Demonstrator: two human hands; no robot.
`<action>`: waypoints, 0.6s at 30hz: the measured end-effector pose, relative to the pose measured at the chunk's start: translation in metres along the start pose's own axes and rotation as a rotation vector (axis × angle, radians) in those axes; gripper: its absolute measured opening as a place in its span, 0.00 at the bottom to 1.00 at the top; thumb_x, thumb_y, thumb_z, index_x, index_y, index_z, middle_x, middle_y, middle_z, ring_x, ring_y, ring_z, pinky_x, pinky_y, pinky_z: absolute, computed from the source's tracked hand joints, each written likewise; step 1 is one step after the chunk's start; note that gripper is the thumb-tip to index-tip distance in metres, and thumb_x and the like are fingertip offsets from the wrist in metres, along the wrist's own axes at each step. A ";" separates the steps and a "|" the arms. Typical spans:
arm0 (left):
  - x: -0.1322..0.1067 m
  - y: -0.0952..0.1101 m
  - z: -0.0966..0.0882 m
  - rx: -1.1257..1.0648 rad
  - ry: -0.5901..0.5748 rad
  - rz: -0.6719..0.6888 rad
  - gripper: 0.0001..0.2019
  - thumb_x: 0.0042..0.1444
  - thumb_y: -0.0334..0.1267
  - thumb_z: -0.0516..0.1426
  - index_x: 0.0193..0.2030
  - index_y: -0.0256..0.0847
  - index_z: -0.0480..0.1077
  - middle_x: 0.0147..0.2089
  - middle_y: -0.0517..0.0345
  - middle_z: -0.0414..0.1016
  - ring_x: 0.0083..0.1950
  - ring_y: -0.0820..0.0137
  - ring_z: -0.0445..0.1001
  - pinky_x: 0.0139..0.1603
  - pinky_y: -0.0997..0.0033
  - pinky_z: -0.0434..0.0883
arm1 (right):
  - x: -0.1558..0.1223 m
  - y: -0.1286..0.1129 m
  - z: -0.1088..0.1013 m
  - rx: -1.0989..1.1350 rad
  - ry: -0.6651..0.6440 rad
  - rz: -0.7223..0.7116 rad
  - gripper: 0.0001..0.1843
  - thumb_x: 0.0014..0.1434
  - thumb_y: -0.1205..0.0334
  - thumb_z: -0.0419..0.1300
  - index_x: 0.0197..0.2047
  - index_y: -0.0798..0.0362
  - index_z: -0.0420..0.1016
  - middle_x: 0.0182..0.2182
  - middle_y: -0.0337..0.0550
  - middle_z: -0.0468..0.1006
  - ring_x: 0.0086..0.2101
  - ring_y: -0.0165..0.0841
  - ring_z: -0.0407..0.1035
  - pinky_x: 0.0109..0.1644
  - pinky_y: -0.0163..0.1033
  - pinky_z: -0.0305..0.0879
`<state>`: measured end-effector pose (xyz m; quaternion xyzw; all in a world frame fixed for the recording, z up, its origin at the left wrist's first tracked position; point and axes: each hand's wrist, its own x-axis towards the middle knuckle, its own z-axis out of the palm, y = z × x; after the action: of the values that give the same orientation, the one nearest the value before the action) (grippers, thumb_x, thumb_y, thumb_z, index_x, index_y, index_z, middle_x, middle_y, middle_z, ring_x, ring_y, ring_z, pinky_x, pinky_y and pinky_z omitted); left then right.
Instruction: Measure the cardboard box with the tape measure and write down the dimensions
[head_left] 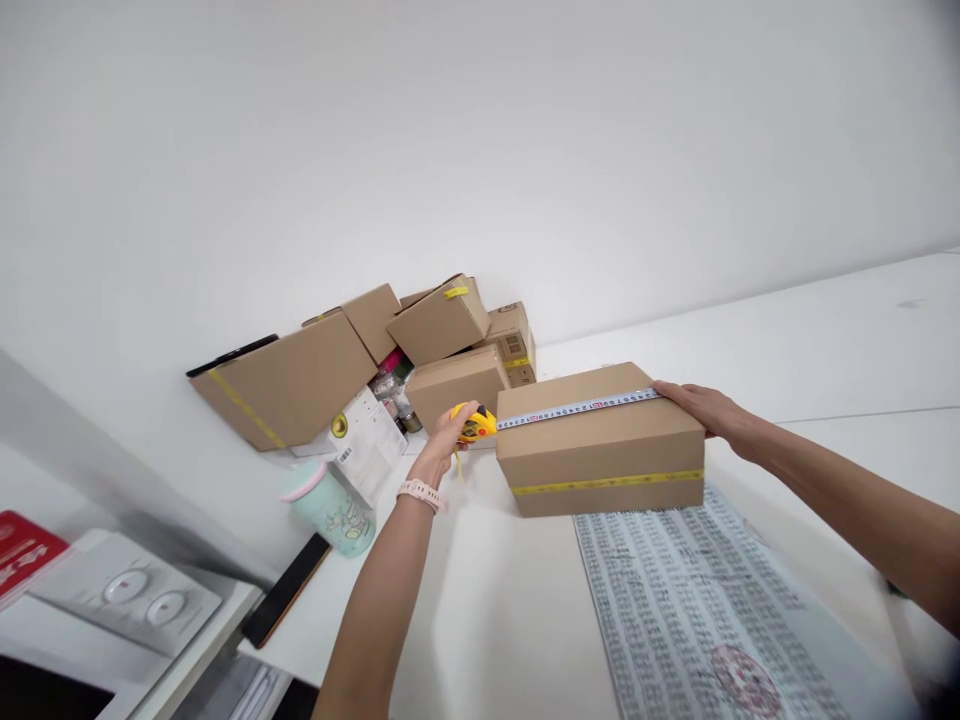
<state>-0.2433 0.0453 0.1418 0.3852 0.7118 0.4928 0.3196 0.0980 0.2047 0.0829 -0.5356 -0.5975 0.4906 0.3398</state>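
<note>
A brown cardboard box with a yellow tape stripe sits on the white table. A white measuring tape blade lies stretched along its top edge. My left hand is closed around the yellow tape measure case at the box's left end. My right hand presses the tape's far end down on the box's right corner, fingers flat and together.
A pile of cardboard boxes leans against the wall behind. A mint green bottle, a black phone and white packets lie at left. A printed sheet covers the table in front of the box.
</note>
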 end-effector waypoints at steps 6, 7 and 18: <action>-0.030 0.026 -0.008 0.008 -0.029 0.085 0.19 0.59 0.51 0.61 0.50 0.39 0.73 0.45 0.51 0.78 0.43 0.66 0.76 0.36 0.73 0.71 | -0.001 -0.016 -0.009 -0.018 0.177 -0.150 0.16 0.57 0.48 0.62 0.29 0.51 0.68 0.32 0.46 0.75 0.34 0.37 0.66 0.38 0.44 0.61; -0.044 0.030 -0.009 0.007 -0.078 0.103 0.21 0.56 0.51 0.63 0.49 0.39 0.74 0.44 0.51 0.79 0.42 0.65 0.77 0.32 0.75 0.69 | -0.001 -0.022 -0.015 0.003 0.188 -0.173 0.15 0.59 0.49 0.61 0.30 0.52 0.69 0.34 0.47 0.76 0.35 0.36 0.65 0.40 0.43 0.61; -0.206 -0.025 0.125 -0.777 -0.686 -0.224 0.30 0.46 0.59 0.63 0.48 0.41 0.64 0.42 0.47 0.73 0.33 0.58 0.78 0.27 0.63 0.74 | 0.012 -0.088 0.000 -0.232 -0.198 -0.351 0.19 0.56 0.46 0.65 0.24 0.51 0.71 0.27 0.41 0.75 0.32 0.35 0.67 0.40 0.41 0.63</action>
<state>-0.0423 -0.0807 0.0951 0.2993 0.3678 0.5287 0.7040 0.0687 0.2214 0.1647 -0.4079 -0.7644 0.4023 0.2959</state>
